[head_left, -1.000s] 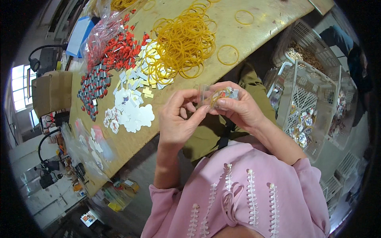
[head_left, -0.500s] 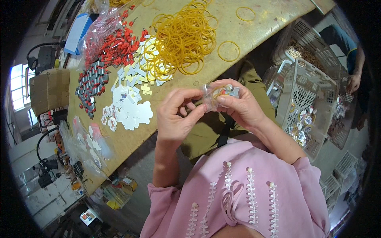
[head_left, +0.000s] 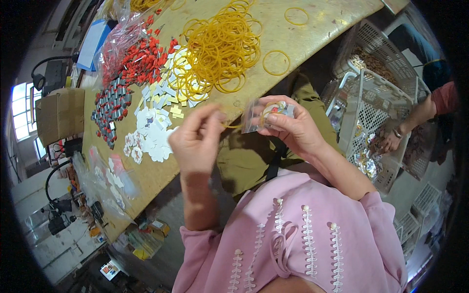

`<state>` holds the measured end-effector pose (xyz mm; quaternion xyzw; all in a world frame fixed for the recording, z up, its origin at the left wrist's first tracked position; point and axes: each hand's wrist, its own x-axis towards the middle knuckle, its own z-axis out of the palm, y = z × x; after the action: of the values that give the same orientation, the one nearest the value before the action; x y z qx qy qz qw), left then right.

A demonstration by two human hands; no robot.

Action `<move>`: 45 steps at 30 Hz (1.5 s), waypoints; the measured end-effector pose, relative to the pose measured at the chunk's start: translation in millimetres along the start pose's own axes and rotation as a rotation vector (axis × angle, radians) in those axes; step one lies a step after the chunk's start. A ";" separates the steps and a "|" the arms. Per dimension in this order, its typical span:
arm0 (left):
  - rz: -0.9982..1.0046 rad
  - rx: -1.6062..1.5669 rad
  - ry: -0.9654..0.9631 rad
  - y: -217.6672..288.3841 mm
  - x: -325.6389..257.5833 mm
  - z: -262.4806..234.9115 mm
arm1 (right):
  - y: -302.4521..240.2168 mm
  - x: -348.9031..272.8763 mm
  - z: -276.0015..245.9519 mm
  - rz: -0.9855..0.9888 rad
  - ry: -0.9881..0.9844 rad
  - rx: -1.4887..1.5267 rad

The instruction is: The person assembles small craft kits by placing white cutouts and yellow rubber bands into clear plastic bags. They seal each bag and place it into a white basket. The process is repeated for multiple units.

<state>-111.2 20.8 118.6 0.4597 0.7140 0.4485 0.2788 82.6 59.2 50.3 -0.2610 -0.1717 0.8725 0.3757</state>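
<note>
My right hand (head_left: 298, 124) pinches a small clear plastic bag (head_left: 251, 117) between thumb and fingers, over my lap by the table edge. Inside the bag show small white and coloured pieces and part of a yellow band. My left hand (head_left: 195, 141), smeared by motion, is closed to the left of the bag. Between its fingertips and the bag stretches a yellow rubber band (head_left: 231, 126). A big heap of such rubber bands (head_left: 222, 53) lies on the table beyond my hands.
On the table (head_left: 151, 178) lie white cut-out cards (head_left: 159, 141), yellow-and-white pieces (head_left: 168, 93), grey cylinders (head_left: 112, 105) and red-tipped parts (head_left: 149, 58). Plastic bags (head_left: 107, 185) sit at the left edge. At right, another person's hand (head_left: 388, 141) reaches into a crate (head_left: 356, 115) of filled bags.
My left hand has drawn left, away from the bag, and a stretched rubber band now shows between them. The bag's free end has straightened. The other person's hand has come into the crate.
</note>
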 end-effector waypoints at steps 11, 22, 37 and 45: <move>-0.024 -0.448 -0.294 -8.0 -19.2 18.4 | -3.7 -3.9 10.7 0.062 -0.097 0.281; -0.044 -0.582 -0.111 -18.8 -17.9 16.2 | -12.0 -15.7 8.0 0.082 -0.166 0.128; -0.047 -0.588 -0.119 -16.0 -26.8 20.9 | -10.3 -29.7 12.3 -0.185 0.039 -0.434; -0.056 -0.593 -0.080 -17.3 -25.9 20.5 | -21.9 -33.2 17.3 0.004 0.038 -0.267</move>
<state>-90.6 2.2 93.6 0.3559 0.5527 0.6110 0.4410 104.1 47.0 85.9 -0.3256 -0.2785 0.8375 0.3392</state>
